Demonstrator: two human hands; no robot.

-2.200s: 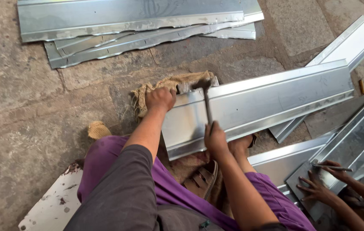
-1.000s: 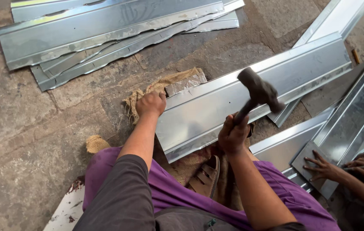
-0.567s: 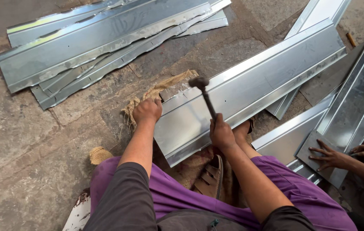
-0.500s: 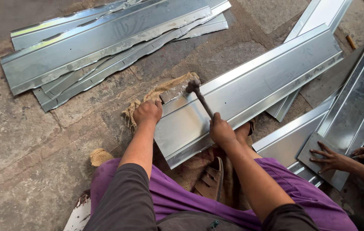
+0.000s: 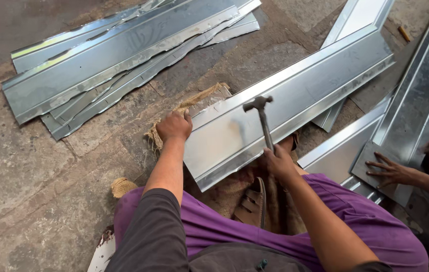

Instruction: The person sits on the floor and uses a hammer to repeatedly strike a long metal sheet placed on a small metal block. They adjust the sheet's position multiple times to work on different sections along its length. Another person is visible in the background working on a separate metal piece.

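My left hand [image 5: 174, 126] presses down on the near left end of a long folded galvanised metal sheet [image 5: 295, 95] that lies slantwise on the floor. A piece of burlap sacking [image 5: 194, 103] sits under that end. My right hand [image 5: 278, 162] grips the handle of a hammer [image 5: 260, 113]; its dark head is held just above the sheet's flat face, near the left end. I sit on the ground in purple trousers, with a sandalled foot [image 5: 252, 204] below the sheet's near edge.
A stack of bent metal sheets [image 5: 118, 48] lies at the upper left on the stone floor. More sheets [image 5: 421, 100] lie at the right, where another person's hand [image 5: 390, 171] rests on one. A white scrap [image 5: 102, 252] lies by my left knee.
The hammer was raised high a second ago, came down onto the sheet, and now stands slightly lifted above it. My left hand has stayed on the sheet's end.
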